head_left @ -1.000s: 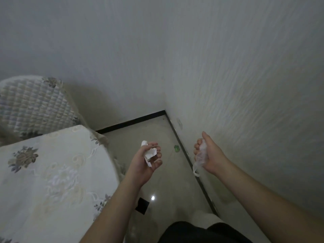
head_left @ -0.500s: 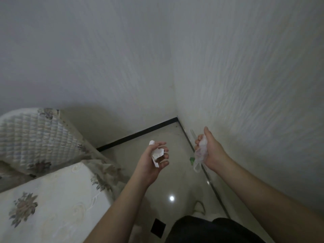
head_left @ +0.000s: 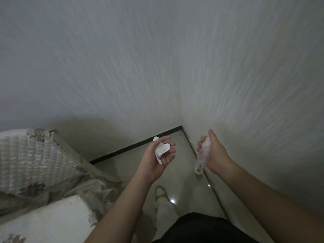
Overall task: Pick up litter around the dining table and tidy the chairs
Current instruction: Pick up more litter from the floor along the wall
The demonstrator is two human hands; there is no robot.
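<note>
The left hand [head_left: 158, 157] cups crumpled white paper [head_left: 161, 149], fingers curled round it. The right hand [head_left: 213, 153] clutches a clear plastic bag [head_left: 204, 152] near the floor corner.

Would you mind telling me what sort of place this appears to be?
Probably a home dining area, in a corner of the room: a table under a floral cloth, a chair in a quilted cover, textured walls meeting a glossy tiled floor.

A glossy pale tiled floor [head_left: 177, 174] runs into a wall corner edged by a dark skirting strip [head_left: 135, 146]. A small green scrap [head_left: 199, 176] lies by its right edge.
</note>
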